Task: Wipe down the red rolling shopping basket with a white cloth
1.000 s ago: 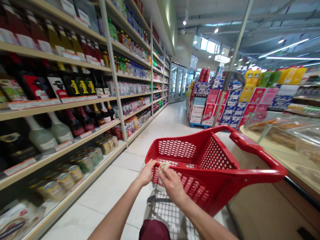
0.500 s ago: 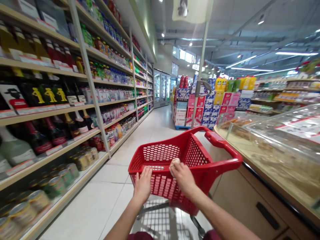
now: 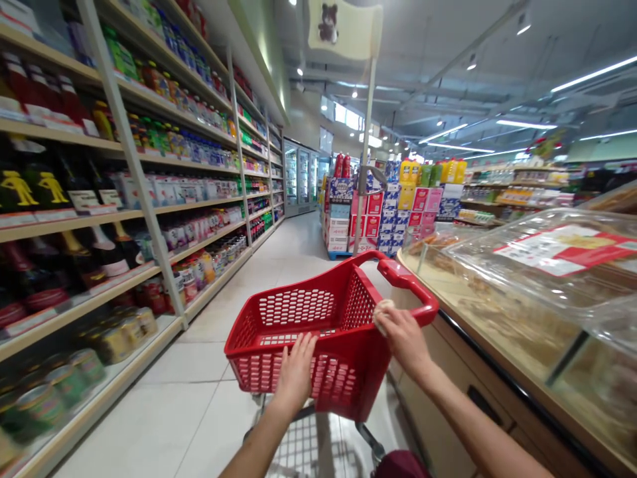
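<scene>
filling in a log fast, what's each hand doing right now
Left hand: open, flat against the near side of the cart, holding nothing visible.
Right hand: closed on a pale cloth at the cart's near rim.

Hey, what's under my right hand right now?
Under your right hand is a pale crumpled cloth, at the near rim of the red cart, by its handle. Part of the cloth and the rim beneath it cannot be seen.
</scene>
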`<state>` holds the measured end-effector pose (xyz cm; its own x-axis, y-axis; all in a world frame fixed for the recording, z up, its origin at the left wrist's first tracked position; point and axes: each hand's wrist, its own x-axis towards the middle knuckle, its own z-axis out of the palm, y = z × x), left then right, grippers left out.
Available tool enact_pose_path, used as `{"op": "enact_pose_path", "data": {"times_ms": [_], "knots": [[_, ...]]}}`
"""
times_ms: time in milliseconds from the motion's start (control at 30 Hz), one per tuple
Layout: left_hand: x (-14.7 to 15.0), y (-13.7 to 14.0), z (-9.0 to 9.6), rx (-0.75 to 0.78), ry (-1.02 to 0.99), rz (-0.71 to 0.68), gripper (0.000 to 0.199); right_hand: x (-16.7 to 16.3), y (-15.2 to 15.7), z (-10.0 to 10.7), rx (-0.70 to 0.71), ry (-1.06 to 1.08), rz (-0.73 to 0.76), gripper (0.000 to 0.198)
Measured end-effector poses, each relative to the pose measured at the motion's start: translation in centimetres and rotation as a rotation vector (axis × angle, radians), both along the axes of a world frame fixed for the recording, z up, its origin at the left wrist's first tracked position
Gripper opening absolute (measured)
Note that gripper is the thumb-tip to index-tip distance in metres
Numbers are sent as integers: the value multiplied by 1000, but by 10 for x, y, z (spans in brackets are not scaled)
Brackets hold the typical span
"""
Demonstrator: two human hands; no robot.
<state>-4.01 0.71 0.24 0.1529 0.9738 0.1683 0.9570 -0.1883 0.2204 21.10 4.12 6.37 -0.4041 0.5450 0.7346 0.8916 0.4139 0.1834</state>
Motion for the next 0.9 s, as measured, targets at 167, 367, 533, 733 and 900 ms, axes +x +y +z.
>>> {"op": "enact_pose_path", "data": {"times_ms": [167, 367, 533, 733, 900], "knots": [[2, 5, -2, 38, -90, 51, 68, 61, 3, 19, 151, 212, -175, 22], [7, 7, 0, 72, -7, 71, 71, 8, -2, 2, -48, 61, 104, 24], [6, 9, -2, 47, 5, 66, 73, 43, 10, 20, 24, 211, -42, 24], [7, 11, -6, 77, -6, 71, 74, 28, -33, -57, -193, 213, 133, 36], [6, 10, -5, 74, -39, 70, 72, 43, -31, -35, 79, 458, 58, 40]]}}
